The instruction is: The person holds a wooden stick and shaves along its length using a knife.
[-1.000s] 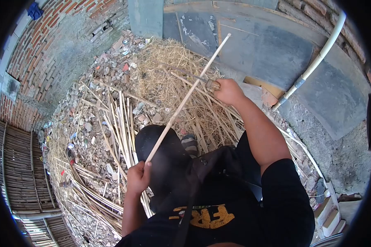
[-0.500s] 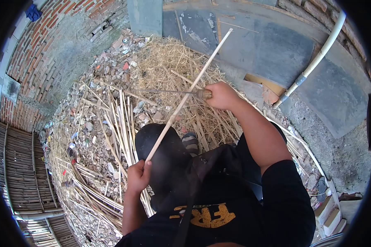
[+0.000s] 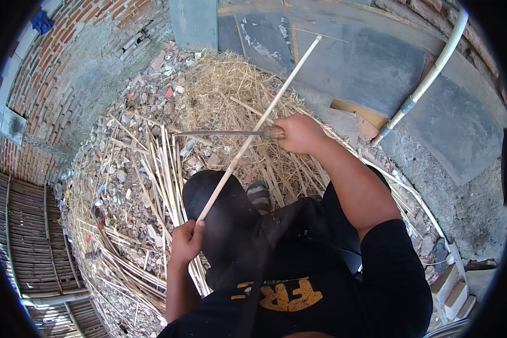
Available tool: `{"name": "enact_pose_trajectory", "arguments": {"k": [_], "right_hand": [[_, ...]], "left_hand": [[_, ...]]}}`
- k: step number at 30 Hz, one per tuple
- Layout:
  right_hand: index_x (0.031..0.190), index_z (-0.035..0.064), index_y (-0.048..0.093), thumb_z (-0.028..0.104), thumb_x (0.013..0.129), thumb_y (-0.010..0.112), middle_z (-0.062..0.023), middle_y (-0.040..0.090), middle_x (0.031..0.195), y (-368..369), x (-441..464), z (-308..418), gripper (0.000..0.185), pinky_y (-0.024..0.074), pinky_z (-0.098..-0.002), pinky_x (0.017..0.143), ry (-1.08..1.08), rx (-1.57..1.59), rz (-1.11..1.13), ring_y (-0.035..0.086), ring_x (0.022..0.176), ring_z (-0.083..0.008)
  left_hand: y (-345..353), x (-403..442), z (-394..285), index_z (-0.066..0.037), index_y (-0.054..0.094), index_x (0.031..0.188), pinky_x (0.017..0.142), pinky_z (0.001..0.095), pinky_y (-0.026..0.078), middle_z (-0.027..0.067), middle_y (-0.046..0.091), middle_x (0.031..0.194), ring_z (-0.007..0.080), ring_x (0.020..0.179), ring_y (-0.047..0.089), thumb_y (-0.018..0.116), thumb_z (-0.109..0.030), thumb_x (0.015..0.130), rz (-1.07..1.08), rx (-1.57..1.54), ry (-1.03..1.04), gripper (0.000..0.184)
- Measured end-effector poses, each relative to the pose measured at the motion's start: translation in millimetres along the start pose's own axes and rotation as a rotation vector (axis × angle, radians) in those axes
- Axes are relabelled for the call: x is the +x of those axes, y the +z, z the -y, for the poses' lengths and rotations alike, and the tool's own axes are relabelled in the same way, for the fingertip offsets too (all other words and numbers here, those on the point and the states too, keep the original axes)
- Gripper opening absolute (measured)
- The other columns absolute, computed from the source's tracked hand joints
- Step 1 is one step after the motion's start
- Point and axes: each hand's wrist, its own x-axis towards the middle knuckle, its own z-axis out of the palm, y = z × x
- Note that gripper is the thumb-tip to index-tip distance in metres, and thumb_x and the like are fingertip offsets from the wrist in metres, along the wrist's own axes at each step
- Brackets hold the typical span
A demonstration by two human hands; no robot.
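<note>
My left hand (image 3: pixel 187 241) is closed around the lower end of a long pale bamboo strip (image 3: pixel 247 145), near my knee. The strip slants up and away to the right, its far end in front of the grey boards. In my right hand (image 3: pixel 299 134) is the wooden handle of a long-bladed knife (image 3: pixel 219 133). Its thin dark blade points left and crosses the strip close to the handle; whether the edge touches the strip I cannot tell.
Split bamboo strips (image 3: pixel 164 169) lie in a bundle to the left, over rubble (image 3: pixel 121 174). A heap of dry shavings (image 3: pixel 222 84) lies ahead. Grey boards (image 3: pixel 377 67) and a white pipe (image 3: pixel 434 73) stand at the right, a brick wall (image 3: pixel 56 84) at the left.
My right hand has come slightly nearer and to the left with the knife, whose blade now shows more sharply. My left hand and the strip have barely shifted.
</note>
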Motion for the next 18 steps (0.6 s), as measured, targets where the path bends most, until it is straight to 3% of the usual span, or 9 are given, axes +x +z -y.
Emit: {"name": "enact_pose_trajectory", "arguments": {"k": [7, 18], "right_hand": [[0.099, 0.0112, 0.074, 0.021, 0.072, 0.073, -0.0177, 0.073, 0.089, 2.6, 4.8, 1.5, 0.029, 0.0571, -0.0519, 0.08, -0.114, -0.014, 0.015, 0.072, 0.091, -0.0392], [0.097, 0.012, 0.073, 0.021, 0.073, 0.073, -0.0176, 0.073, 0.087, 6.3, 4.9, 1.0, 0.026, 0.0573, -0.0523, 0.08, -0.085, -0.012, 0.034, 0.072, 0.09, -0.0396]], "left_hand": [[-1.0, -1.2, -5.2, -0.003, 0.049, 0.066, 0.047, 0.0345, 0.033, 0.0034, 0.042, 0.052, 0.0089, 0.053, 0.037, 0.063, -0.034, 0.106, -0.012, 0.008, -0.003, 0.052], [0.1, -1.2, 2.3, -0.003, 0.049, 0.066, 0.047, 0.0346, 0.032, 0.0028, 0.041, 0.052, 0.0089, 0.053, 0.036, 0.064, -0.033, 0.106, 0.003, -0.011, -0.031, 0.052]]}}
